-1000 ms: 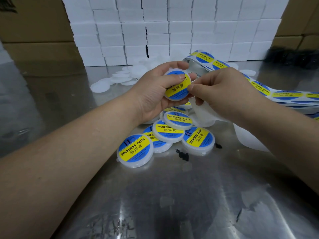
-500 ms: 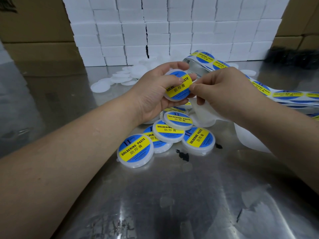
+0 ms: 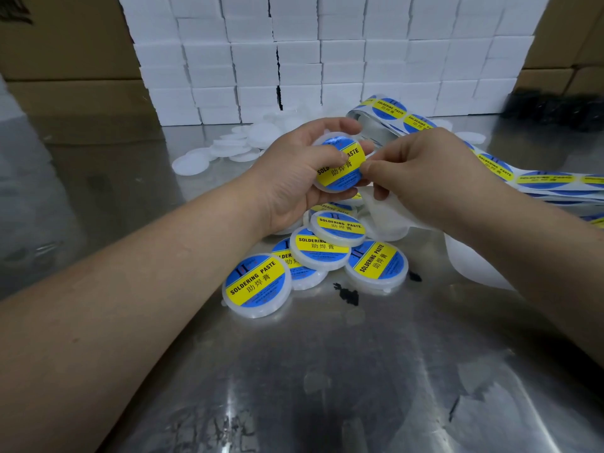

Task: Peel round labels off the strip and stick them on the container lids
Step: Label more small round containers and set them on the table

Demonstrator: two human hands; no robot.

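Note:
My left hand (image 3: 291, 178) grips a round white lid (image 3: 340, 165) above the table, thumb lying across the blue and yellow label on it. My right hand (image 3: 421, 178) is at the lid's right edge, its fingertips pinched together there, and white backing paper (image 3: 389, 210) hangs beneath its palm. The label strip (image 3: 496, 165) runs from behind the right hand off to the right, with several blue and yellow round labels on it. Several labelled lids (image 3: 258, 284) lie in a pile on the table below my hands.
Bare white lids (image 3: 228, 148) are scattered behind my left hand. A wall of white boxes (image 3: 327, 53) stands at the back, with brown cartons (image 3: 65, 60) beside it. The steel table (image 3: 327, 371) stretches toward me. Small black scraps (image 3: 346, 294) lie near the pile.
The lid in my left hand has turned a little and my thumb has slid further onto its label. My right fingertips stay at the lid's right edge.

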